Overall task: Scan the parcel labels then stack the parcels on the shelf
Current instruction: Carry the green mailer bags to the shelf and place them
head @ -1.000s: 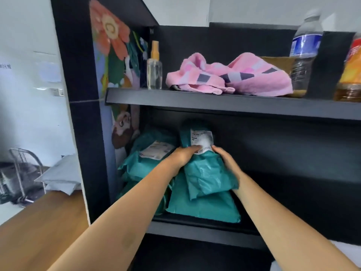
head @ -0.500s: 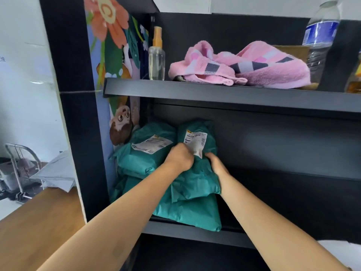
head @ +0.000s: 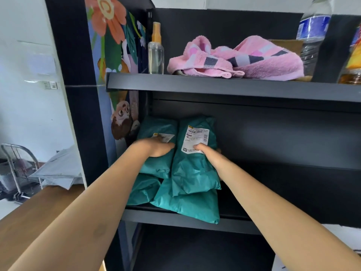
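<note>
Several teal parcels lie in two small stacks on the middle board of a black shelf (head: 175, 222). The right upper parcel (head: 193, 173) shows a white label (head: 196, 136) facing me. My right hand (head: 210, 156) grips this parcel at its right edge, thumb on the label's lower corner. My left hand (head: 156, 149) lies palm down on the left upper parcel (head: 156, 167) and covers part of its label (head: 166, 136). Two more teal parcels, one (head: 142, 190) on the left and one (head: 189, 206) on the right, lie underneath.
The board above carries a spray bottle (head: 155, 53), a pink towel (head: 234, 59), a water bottle (head: 312, 32) and an orange drink bottle (head: 351, 61). To the left are a wooden table (head: 39, 208), grey mailers (head: 58, 173) and a metal cart (head: 17, 169).
My left hand has moved off the right parcel onto the left one. The right parcel now lies deeper on the stack with its label fully showing, and my right hand has shifted onto its lower corner.
</note>
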The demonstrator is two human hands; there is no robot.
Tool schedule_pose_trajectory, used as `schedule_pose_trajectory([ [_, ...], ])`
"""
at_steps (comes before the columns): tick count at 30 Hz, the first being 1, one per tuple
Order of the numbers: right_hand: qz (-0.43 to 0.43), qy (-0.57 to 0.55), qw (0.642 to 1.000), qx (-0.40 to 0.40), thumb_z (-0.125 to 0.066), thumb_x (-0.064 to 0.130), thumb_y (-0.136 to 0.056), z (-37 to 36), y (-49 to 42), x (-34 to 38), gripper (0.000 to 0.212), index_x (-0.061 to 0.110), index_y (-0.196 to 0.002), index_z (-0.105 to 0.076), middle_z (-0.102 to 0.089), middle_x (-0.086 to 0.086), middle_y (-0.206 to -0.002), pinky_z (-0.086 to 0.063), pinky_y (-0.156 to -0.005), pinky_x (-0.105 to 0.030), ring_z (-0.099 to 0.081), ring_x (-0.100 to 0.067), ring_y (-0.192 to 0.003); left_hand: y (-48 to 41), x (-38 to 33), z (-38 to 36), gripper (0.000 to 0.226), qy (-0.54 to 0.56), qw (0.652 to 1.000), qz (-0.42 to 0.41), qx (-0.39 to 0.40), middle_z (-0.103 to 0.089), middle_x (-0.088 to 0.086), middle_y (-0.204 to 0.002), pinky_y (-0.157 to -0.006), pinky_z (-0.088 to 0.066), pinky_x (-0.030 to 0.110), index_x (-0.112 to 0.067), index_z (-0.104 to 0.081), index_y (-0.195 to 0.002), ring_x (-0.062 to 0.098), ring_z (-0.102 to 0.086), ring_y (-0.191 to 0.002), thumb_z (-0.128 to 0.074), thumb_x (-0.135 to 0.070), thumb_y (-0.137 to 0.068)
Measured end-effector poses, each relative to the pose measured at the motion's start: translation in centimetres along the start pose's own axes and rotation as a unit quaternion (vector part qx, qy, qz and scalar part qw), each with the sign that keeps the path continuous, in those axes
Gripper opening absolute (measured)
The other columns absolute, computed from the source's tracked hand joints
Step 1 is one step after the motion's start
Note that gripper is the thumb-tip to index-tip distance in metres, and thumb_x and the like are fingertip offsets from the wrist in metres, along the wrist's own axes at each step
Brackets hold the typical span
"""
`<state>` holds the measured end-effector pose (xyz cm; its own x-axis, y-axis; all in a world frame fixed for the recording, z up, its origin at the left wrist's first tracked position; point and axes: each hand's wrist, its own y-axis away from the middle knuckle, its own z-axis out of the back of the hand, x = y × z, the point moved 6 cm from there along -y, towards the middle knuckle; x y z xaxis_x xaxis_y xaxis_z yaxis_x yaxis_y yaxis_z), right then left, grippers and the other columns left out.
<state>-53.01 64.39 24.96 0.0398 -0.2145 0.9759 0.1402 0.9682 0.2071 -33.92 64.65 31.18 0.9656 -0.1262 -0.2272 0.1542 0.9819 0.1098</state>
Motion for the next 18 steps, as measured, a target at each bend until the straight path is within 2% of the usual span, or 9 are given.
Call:
schedule_pose_trajectory([
  [2, 0.007, 0.02, 0.999, -0.038, -0.077, 0.043, -0.061, 0.1, -0.3, 0.3, 0.085, 0.019, -0.134, -0.04, -0.066, -0.006, -0.111, -0.053, -0.066, -0.029, -0.067, -0.023, -0.093, 0.3, 0.2, -0.1, 0.066, -0.022, 0.999, 0.042, -0.004, -0.015, 0.004, -0.16, -0.115, -0.022, 0.037, -0.026, -0.014, -0.151, 0.026, -0.022, -0.145, -0.024, -0.057, -0.093],
  [6, 0.015, 0.081, 0.996, -0.038, -0.074, 0.056, -0.054, 0.0, -1.3, 1.6, 0.09, 0.021, -0.133, -0.049, -0.064, -0.004, -0.118, -0.052, -0.09, -0.036, -0.065, -0.023, -0.1, -0.1, 1.4, -1.0, 0.088, -0.055, 0.994, 0.099, -0.005, -0.013, 0.002, -0.16, -0.117, -0.021, 0.044, -0.026, -0.011, -0.152, 0.028, -0.017, -0.146, -0.022, -0.075, -0.079],
  [9, -0.002, 0.129, 0.992, -0.013, -0.067, 0.064, -0.069, -0.6, -1.4, 1.8, 0.081, 0.02, -0.135, -0.05, -0.056, -0.007, -0.131, -0.047, -0.1, -0.04, -0.058, -0.028, -0.114, -0.3, 2.1, -1.2, 0.1, -0.041, 0.993, 0.11, -0.017, -0.007, 0.003, -0.161, -0.116, -0.018, 0.051, -0.031, -0.007, -0.151, 0.033, -0.011, -0.146, -0.019, -0.082, -0.066],
  [11, -0.002, 0.128, 0.992, -0.009, -0.066, 0.067, -0.067, -0.9, -1.2, 1.7, 0.084, 0.021, -0.136, -0.05, -0.055, -0.008, -0.135, -0.046, -0.101, -0.041, -0.057, -0.028, -0.116, 0.1, 2.4, -1.2, 0.103, -0.029, 0.991, 0.126, -0.021, -0.008, 0.006, -0.161, -0.114, -0.018, 0.053, -0.033, -0.008, -0.151, 0.036, -0.013, -0.145, -0.02, -0.084, -0.062],
  [14, 0.014, 0.11, 0.993, -0.029, -0.071, 0.075, -0.037, -0.4, -2.7, 1.0, 0.108, 0.025, -0.131, -0.054, -0.061, -0.004, -0.129, -0.049, -0.098, -0.041, -0.061, -0.026, -0.11, 1.2, 2.0, -0.9, 0.089, -0.007, 0.99, 0.13, -0.05, -0.014, 0.011, -0.158, -0.11, -0.022, 0.051, -0.028, -0.014, -0.151, 0.038, -0.019, -0.141, -0.025, -0.078, -0.079],
  [16, 0.04, 0.12, 0.991, -0.05, -0.068, 0.077, -0.034, 0.2, -3.4, 1.1, 0.106, 0.029, -0.128, -0.057, -0.063, -0.002, -0.126, -0.05, -0.097, -0.041, -0.062, -0.024, -0.11, 2.1, 1.3, 0.1, 0.073, -0.026, 0.987, 0.103, -0.123, -0.026, 0.015, -0.151, -0.106, -0.028, 0.048, -0.021, -0.03, -0.146, 0.038, -0.027, -0.136, -0.027, -0.065, -0.089],
  [18, 0.075, 0.158, 0.981, -0.083, -0.058, 0.081, -0.042, 0.4, -0.5, 2.7, 0.103, 0.029, -0.131, -0.055, -0.061, -0.002, -0.131, -0.047, -0.1, -0.041, -0.057, -0.026, -0.118, 3.2, 0.3, 1.5, 0.055, -0.026, 0.976, 0.063, -0.207, -0.04, 0.017, -0.14, -0.101, -0.032, 0.046, -0.015, -0.046, -0.135, 0.038, -0.036, -0.128, -0.032, -0.05, -0.094],
])
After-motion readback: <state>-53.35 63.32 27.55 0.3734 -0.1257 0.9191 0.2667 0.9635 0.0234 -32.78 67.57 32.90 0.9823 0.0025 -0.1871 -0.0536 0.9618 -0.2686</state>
